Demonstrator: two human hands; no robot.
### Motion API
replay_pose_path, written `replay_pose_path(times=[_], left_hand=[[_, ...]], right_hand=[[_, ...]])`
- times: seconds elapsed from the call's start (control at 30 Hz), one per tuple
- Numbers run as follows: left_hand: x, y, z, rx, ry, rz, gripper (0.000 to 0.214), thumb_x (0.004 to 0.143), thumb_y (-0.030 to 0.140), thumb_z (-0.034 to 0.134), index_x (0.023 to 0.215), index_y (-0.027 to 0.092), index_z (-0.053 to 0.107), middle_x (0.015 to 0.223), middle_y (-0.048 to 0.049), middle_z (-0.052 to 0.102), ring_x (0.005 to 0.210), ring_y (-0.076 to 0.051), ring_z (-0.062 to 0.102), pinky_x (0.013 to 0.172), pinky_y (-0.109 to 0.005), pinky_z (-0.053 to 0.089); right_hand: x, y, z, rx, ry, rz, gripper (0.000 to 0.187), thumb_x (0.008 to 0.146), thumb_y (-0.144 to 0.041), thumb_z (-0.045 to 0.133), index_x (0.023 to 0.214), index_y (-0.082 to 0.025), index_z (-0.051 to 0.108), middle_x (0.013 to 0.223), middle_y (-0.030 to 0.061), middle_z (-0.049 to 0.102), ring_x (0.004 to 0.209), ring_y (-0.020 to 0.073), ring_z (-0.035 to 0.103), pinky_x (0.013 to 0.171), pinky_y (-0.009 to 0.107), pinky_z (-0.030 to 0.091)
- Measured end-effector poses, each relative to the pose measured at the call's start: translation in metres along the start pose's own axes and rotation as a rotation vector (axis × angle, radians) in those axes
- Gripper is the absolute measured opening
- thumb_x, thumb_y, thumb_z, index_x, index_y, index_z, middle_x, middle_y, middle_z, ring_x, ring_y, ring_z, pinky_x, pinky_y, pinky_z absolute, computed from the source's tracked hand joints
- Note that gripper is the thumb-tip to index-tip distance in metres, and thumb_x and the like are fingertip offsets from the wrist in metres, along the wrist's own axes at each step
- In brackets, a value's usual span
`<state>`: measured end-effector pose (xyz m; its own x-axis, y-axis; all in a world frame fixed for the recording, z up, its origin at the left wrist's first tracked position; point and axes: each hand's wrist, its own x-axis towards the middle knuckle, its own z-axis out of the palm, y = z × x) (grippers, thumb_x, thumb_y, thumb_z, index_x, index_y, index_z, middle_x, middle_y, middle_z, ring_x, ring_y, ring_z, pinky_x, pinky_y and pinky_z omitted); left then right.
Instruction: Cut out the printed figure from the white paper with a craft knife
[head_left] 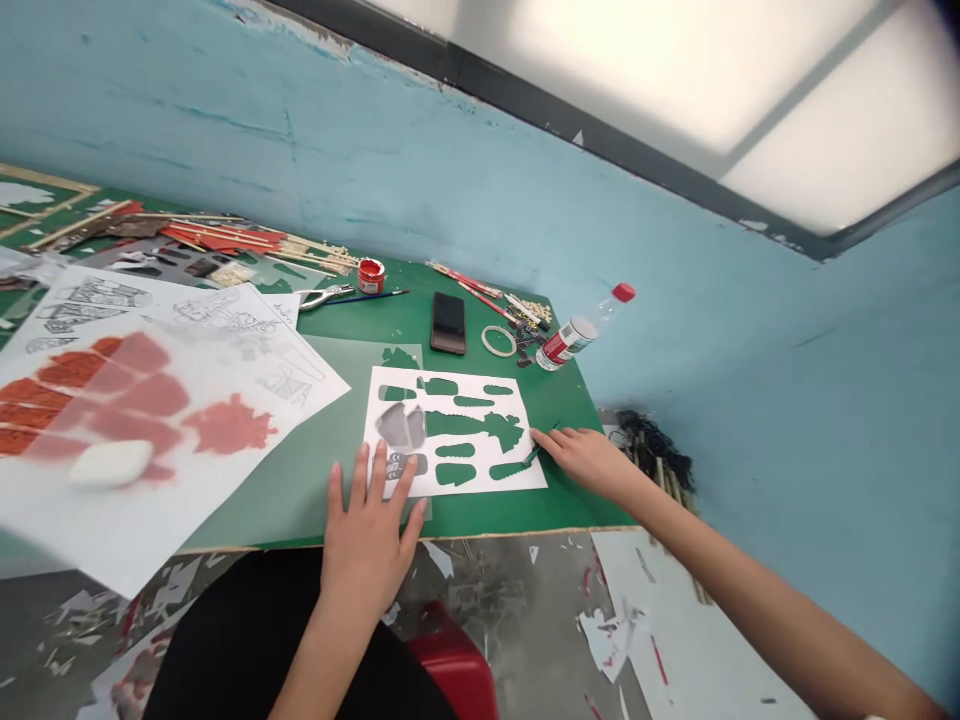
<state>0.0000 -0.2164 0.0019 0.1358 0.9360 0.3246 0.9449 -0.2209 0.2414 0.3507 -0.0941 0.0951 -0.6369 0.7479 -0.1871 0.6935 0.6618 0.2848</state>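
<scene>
A white paper stencil (457, 385) with several cut-out shapes lies on the green cutting mat (487, 505). My left hand (371, 530) lies flat on the stencil's near left corner, fingers spread, holding it down. My right hand (589, 460) rests at the stencil's right edge, fingers pinched on a thin green-handled knife (536, 452) whose tip touches the paper near a cut-out.
A black phone (448, 322), a tape ring (498, 341), a plastic bottle (581, 330), a red paint jar (370, 275), pliers (326, 295) and sticks lie at the mat's back. Printed sheets with red shapes (150, 400) cover the left. Paper scraps litter the floor (540, 610).
</scene>
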Motion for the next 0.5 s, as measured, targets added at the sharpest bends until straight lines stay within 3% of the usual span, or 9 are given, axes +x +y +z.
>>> replay_pose_path(times=[0.13, 0.27, 0.37, 0.5], left_hand=[[0.000, 0.001, 0.000, 0.005, 0.007, -0.003, 0.056, 0.110, 0.039, 0.050, 0.165, 0.026, 0.051, 0.174, -0.0227, 0.038, 0.161, -0.048, 0.039, 0.125, -0.076, 0.034], [0.001, 0.002, -0.001, 0.008, 0.010, -0.019, 0.054, 0.111, 0.043, 0.048, 0.162, 0.028, 0.055, 0.173, -0.0200, 0.042, 0.161, -0.046, 0.041, 0.126, -0.074, 0.036], [0.002, 0.004, -0.003, 0.007, 0.011, -0.036, 0.053, 0.112, 0.045, 0.047, 0.161, 0.029, 0.057, 0.173, -0.0190, 0.043, 0.161, -0.045, 0.041, 0.126, -0.074, 0.036], [0.004, 0.007, -0.006, 0.003, 0.017, -0.057, 0.052, 0.112, 0.049, 0.045, 0.159, 0.031, 0.059, 0.172, -0.0180, 0.044, 0.161, -0.044, 0.042, 0.127, -0.073, 0.035]], right_hand=[[0.000, 0.010, 0.005, 0.045, 0.091, -0.085, 0.010, 0.098, -0.007, 0.060, 0.098, -0.014, 0.067, 0.073, -0.0012, 0.060, 0.063, 0.0149, 0.053, 0.064, 0.028, 0.041], [0.030, 0.007, -0.011, 0.225, 0.311, -0.180, 0.021, 0.098, -0.007, 0.048, 0.095, -0.018, 0.065, 0.076, 0.0035, 0.064, 0.070, 0.0180, 0.058, 0.064, 0.030, 0.038], [0.067, -0.013, -0.022, 0.434, 0.466, -0.265, 0.016, 0.093, -0.012, 0.048, 0.095, -0.022, 0.060, 0.080, 0.0045, 0.066, 0.076, 0.0192, 0.060, 0.067, 0.030, 0.041], [0.118, -0.055, -0.027, 0.766, 0.583, -0.331, 0.006, 0.095, -0.024, 0.055, 0.096, -0.025, 0.050, 0.079, 0.0004, 0.062, 0.068, 0.0158, 0.055, 0.066, 0.029, 0.047]])
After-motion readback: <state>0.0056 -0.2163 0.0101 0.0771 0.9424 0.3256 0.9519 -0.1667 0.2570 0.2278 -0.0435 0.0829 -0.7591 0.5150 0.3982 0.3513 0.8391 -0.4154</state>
